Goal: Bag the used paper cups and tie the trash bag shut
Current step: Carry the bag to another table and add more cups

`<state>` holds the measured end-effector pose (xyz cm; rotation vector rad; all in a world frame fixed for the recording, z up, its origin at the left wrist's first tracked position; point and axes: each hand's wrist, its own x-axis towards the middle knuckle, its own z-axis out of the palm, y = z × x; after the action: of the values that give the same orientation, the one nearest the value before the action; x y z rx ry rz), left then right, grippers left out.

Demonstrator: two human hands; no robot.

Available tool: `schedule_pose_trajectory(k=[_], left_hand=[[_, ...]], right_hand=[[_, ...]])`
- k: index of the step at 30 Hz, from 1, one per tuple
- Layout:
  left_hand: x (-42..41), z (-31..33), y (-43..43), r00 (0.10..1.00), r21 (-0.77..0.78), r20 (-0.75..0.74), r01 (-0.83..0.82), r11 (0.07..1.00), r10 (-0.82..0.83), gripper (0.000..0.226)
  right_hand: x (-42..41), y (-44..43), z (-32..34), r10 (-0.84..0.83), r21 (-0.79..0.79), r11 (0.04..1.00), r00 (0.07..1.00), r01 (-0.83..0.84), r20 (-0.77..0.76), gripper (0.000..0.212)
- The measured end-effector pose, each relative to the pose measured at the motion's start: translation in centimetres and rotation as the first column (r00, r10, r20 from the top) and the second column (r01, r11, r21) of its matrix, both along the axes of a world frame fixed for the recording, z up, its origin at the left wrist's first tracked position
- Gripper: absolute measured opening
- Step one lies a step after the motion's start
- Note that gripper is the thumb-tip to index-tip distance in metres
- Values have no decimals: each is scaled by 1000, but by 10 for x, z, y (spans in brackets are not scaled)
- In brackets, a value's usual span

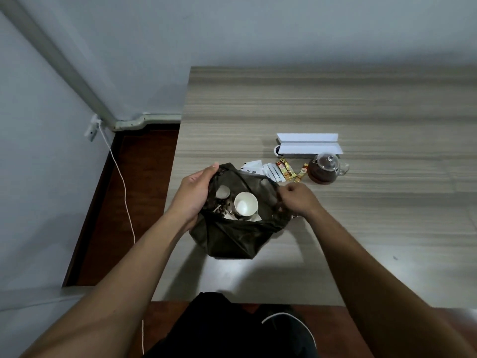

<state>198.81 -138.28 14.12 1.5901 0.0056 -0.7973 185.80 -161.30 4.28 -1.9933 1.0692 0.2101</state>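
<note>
A dark, half-transparent trash bag [232, 236] stands on the wooden table [335, 104] near its left front corner, its mouth held wide. Inside it lie several white paper cups; the largest cup [246, 204] faces up in the middle, and a smaller one [222, 191] shows to its left. My left hand [196, 193] grips the left rim of the bag. My right hand [296, 198] pinches the right rim, fingers closed on the plastic.
Behind the bag lie white sachets [273, 171], two colourful snack packets [285, 170], a glass teapot of dark tea [324, 168] and a white open box [308, 146]. A white cable [121, 182] hangs down the left wall. My shoe [286, 332] shows below the table's front edge.
</note>
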Motion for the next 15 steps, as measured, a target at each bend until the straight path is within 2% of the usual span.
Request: schedule_pose_trajectory(k=[3, 4, 6, 9, 13, 15], left_hand=[[0, -1, 2, 1000, 14, 5, -12, 1000, 12, 32], [0, -2, 4, 1000, 18, 6, -14, 1000, 14, 32], [-1, -3, 6, 1000, 15, 1, -8, 1000, 8, 33], [-3, -5, 8, 1000, 12, 4, -1, 1000, 1, 34], [-5, -11, 14, 1000, 21, -14, -5, 1000, 6, 35], [-4, -15, 17, 999, 17, -32, -15, 1000, 16, 35]], right_hand=[[-12, -23, -27, 64, -38, 997, 997, -65, -33, 24], [-15, -27, -36, 123, -32, 992, 991, -125, -49, 25], [-21, -34, -53, 284, -48, 955, 949, -292, -138, 49], [-27, -47, -88, 388, -95, 892, 857, -442, -340, 69], [-39, -50, -124, 391, 32, 905, 801, -424, -454, 97], [-49, -44, -132, 360, -5, 916, 827, -401, -432, 98]])
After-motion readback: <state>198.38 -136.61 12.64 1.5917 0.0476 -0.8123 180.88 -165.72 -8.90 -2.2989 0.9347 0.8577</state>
